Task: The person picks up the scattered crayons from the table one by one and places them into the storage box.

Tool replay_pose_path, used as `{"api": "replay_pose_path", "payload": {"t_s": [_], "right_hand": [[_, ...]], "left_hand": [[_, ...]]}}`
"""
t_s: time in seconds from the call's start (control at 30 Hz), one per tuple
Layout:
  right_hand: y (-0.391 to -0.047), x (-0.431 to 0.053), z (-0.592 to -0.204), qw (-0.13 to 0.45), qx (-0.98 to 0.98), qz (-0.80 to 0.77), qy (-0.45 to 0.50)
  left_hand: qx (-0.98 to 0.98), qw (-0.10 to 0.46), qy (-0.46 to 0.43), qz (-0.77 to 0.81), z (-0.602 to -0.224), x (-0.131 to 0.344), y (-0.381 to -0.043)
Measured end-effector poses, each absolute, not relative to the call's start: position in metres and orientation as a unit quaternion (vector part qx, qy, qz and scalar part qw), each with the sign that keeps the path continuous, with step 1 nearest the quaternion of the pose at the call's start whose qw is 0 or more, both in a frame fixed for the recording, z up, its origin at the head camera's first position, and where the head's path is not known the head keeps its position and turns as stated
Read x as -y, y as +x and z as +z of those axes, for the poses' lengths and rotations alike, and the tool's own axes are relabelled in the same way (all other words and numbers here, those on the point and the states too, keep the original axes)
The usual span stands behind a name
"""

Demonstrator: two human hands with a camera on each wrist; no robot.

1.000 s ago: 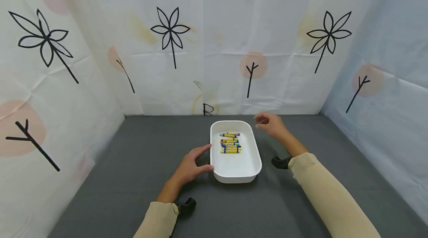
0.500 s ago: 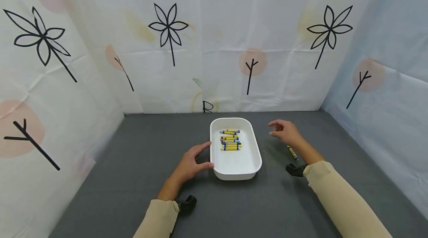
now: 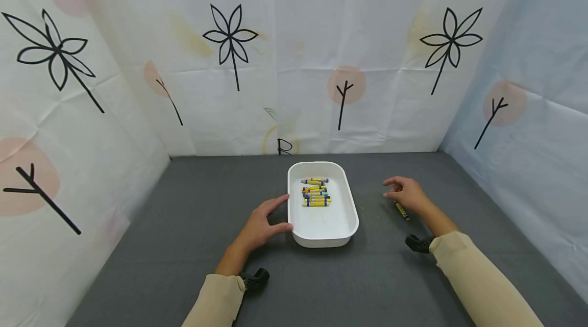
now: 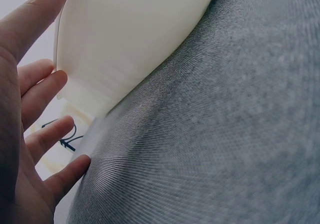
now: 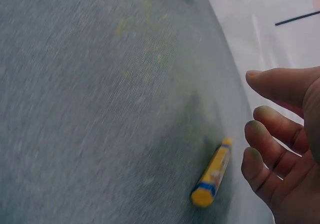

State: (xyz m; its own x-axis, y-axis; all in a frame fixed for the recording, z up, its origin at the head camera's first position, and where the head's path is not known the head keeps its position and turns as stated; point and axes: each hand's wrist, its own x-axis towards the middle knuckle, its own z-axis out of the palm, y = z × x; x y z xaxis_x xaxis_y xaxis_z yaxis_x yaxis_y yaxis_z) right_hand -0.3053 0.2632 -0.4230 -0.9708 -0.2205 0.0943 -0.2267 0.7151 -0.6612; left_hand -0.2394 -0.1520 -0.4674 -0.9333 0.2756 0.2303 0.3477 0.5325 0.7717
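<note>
A white tray (image 3: 323, 227) stands near the middle of the grey tabletop, with several yellow and blue crayons (image 3: 316, 198) lying in a row inside it. My left hand (image 3: 259, 225) touches the tray's left side with its fingertips and thumb, fingers spread; the left wrist view shows them against the white wall (image 4: 120, 38). To the right of the tray, my right hand (image 3: 409, 194) hovers with bent, parted fingers and holds nothing. A single yellow crayon with blue bands (image 5: 212, 176) lies on the table just below it, apart from the fingers.
Grey cloth (image 3: 206, 189) covers the table. Pale yellow smudges (image 5: 145, 38) mark it between tray and loose crayon. White printed fabric (image 3: 298, 36) hangs behind and along both sides. Dark bands (image 3: 419, 243) sit at both wrists.
My right hand has moved right, away from the tray's far right corner, to above the loose crayon, which it hid at first. My left hand stays at the tray.
</note>
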Motion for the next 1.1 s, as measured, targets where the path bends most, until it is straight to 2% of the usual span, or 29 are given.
{"api": "replay_pose_path", "payload": {"t_s": [0.3, 0.53, 0.83, 1.1], "right_hand": [[-0.305, -0.277, -0.437, -0.011, 0.931, 0.349, 0.111], [-0.304, -0.285, -0.442, -0.045, 0.936, 0.334, 0.097], [-0.303, -0.287, -0.438, -0.072, 0.943, 0.306, 0.106], [-0.300, -0.283, -0.429, -0.072, 0.951, 0.278, 0.118]], "left_hand": [[0.876, 0.042, -0.177, -0.447, -0.467, 0.154, -0.239], [0.873, 0.045, -0.182, -0.451, -0.466, 0.154, -0.237], [0.871, 0.050, -0.186, -0.452, -0.467, 0.153, -0.238], [0.870, 0.055, -0.190, -0.452, -0.468, 0.153, -0.239]]}}
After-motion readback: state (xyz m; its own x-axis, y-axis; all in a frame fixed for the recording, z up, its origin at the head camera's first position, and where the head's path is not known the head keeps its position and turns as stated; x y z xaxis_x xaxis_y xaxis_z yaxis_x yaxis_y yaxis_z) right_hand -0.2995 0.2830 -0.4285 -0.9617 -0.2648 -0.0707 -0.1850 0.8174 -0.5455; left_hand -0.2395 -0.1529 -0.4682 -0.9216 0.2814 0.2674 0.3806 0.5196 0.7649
